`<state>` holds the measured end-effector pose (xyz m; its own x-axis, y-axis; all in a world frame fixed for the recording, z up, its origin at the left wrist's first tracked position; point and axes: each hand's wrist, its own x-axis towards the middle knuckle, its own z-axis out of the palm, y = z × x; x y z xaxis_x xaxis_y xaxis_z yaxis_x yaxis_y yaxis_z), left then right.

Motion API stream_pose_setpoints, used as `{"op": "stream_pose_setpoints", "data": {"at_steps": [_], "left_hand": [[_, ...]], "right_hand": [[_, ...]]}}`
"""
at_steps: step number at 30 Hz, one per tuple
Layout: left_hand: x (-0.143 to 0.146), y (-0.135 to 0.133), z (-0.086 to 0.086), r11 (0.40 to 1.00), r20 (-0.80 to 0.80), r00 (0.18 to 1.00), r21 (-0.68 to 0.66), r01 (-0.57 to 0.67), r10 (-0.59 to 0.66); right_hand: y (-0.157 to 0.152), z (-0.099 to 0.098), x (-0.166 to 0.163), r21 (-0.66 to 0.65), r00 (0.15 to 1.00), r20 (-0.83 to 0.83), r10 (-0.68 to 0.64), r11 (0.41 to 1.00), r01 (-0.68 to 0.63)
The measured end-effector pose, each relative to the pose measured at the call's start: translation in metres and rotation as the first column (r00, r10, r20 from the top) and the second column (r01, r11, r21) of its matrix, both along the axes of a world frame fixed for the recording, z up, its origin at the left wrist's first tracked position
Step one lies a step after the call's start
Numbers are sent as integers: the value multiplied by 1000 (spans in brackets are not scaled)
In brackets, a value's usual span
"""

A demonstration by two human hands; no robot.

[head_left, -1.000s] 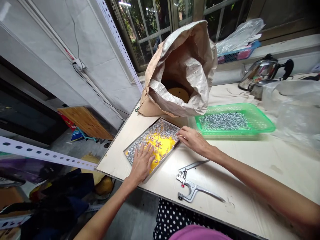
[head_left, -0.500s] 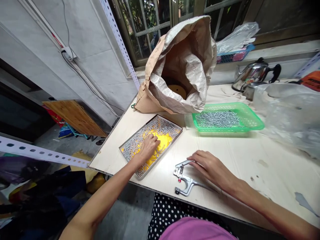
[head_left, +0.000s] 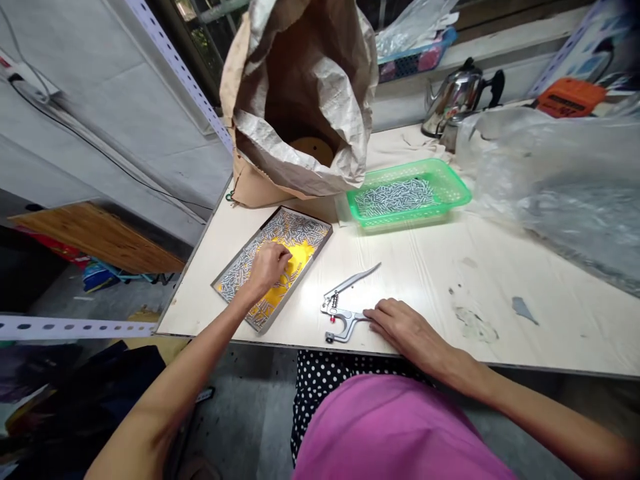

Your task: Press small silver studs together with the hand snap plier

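Note:
My left hand (head_left: pixel 270 267) is over a shallow metal tray (head_left: pixel 289 308) of small silvery metal pins (head_left: pixel 305 230), its fingers curled together in a pinch. What lies between the fingertips is too small to make out. Yellow bottom shows where the pins are thin. A pair of snap pliers (head_left: pixel 345 321) lies on the table right of the tray, handles spread, a small red tip by its jaw. My right hand (head_left: pixel 403 327) is closed over the lower handle and hides most of it. The upper handle sticks out free.
Behind the tray stands a large open paper sack (head_left: pixel 260 180). A green basket (head_left: pixel 413 220) holds more pins. To the right are a clear plastic bag (head_left: pixel 565 180), a steel kettle (head_left: pixel 457 97) and an orange item (head_left: pixel 570 99). The table's front edge (head_left: pixel 475 365) runs close to my body.
My right hand has shifted from the pliers' upper handle to the lower one. My left hand stays low over the pins. The whole view has swung right and downward.

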<state>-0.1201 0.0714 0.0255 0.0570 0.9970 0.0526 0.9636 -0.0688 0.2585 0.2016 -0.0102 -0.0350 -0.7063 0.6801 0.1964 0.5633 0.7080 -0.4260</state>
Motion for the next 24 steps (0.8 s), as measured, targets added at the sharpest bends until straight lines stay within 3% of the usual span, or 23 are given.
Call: {"op": "stream_pose_setpoints", "data": {"at_steps": [3, 6, 9, 14, 24], "left_hand": [[27, -35, 10, 984, 339, 931, -158, -85, 135], [56, -77, 2, 906, 519, 810, -422, -36, 274], [75, -104, -19, 863, 537, 762, -503, -55, 362], [78, -113, -46, 887, 549, 760, -454, -80, 349], [77, -112, -45, 859, 458, 819, -505, -81, 346]], "right_hand": [[1, 0, 3, -23, 1000, 11, -3, 1000, 3], [3, -1, 4, -20, 1000, 5, 3, 1000, -3], [3, -2, 5, -13, 1000, 19, 3, 1000, -2], [1, -5, 5, 16, 1000, 10, -8, 1000, 8], [-1, -9, 7, -8, 1000, 13, -20, 1000, 20]]}}
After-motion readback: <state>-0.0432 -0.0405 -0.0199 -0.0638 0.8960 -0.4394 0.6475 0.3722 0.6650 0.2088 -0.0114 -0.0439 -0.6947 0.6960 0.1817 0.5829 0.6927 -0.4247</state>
